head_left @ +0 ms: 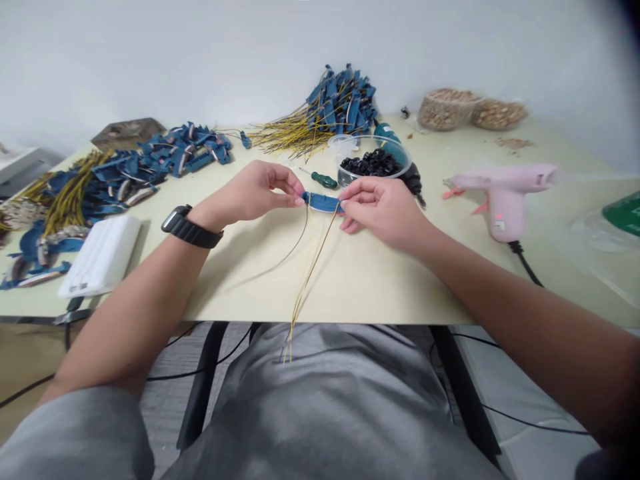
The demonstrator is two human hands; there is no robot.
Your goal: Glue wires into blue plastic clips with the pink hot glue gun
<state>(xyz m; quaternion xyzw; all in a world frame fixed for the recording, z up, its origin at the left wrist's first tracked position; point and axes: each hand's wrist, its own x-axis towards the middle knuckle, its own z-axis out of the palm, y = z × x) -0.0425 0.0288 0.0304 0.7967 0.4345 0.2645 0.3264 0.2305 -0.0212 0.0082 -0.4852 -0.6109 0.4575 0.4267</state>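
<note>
Blue strip [321,202] between left hand [250,193] and right hand [380,210], well inside table edge [320,315].

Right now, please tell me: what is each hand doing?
Left hand: closed, pinching one end of the blue strip.
Right hand: closed, pinching its other end.

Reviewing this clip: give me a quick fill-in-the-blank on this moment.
The left hand wears a ____ on its wrist.
It and the right hand pinch a ____ strip between them.
The glue gun on the table is ____.
The clear bowl holds ____ pieces.

Missing words: watch; blue; pink; black.
</note>
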